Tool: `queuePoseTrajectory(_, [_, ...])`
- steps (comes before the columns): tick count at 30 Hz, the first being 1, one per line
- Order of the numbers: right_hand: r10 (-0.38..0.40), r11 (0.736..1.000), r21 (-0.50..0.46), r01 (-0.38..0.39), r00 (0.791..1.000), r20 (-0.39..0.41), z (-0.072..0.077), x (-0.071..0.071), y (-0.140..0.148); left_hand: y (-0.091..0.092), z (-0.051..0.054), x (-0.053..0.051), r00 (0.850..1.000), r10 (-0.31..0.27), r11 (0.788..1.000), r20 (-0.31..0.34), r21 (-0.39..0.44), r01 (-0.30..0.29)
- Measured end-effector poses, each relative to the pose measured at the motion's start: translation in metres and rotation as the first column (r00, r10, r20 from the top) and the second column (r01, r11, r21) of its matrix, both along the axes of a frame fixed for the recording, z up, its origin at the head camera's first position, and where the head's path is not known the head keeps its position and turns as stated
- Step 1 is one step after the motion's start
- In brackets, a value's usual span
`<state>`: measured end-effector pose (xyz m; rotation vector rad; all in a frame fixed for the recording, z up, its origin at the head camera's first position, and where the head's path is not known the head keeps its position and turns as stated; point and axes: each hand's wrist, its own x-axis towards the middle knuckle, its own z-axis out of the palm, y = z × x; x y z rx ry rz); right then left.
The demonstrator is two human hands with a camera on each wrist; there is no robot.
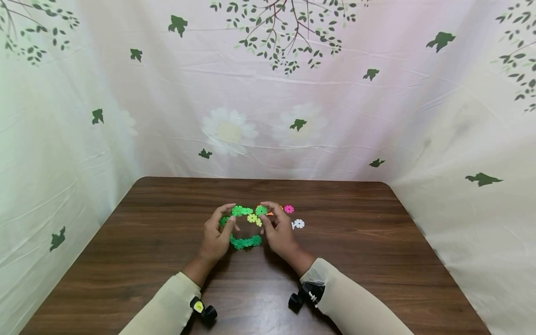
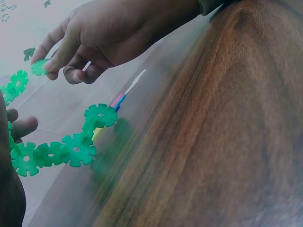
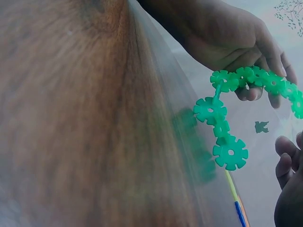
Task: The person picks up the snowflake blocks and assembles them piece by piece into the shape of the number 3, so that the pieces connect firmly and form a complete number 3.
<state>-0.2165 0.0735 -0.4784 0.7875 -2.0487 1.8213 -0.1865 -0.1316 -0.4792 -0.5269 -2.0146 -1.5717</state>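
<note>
Brown tabletop (image 1: 360, 270) is stretching beneath a chain of green discs (image 1: 246, 243) whose near end is dangling; its weight could be working a slot loose. I'm seeing the left hand (image 1: 215, 238) gripping that chain while, apart from it, the right hand (image 1: 279, 235) is pinching a single green disc (image 1: 261, 210); crooked pressure could be snapping links off. Beyond, yellow discs (image 1: 252, 217) are lying where dropped pieces might be scattering them.
</note>
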Motion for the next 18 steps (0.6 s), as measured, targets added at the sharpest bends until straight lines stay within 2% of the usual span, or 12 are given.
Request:
queuePoseTrajectory(12, [0.004, 1.0, 0.001, -0.004, 1.0, 0.021, 0.0013, 0.0009, -0.0006, 0.0007, -0.0003, 0.0001, 1.0, -0.023, 1.0, -0.002, 0.009, 0.023])
queuePoseTrajectory(18, [0.005, 1.0, -0.01, -0.005, 1.0, 0.002, 0.0002, 0.0003, -0.0015, 0.0015, -0.0007, 0.0004, 0.999, -0.038, 0.999, -0.018, 0.006, 0.038])
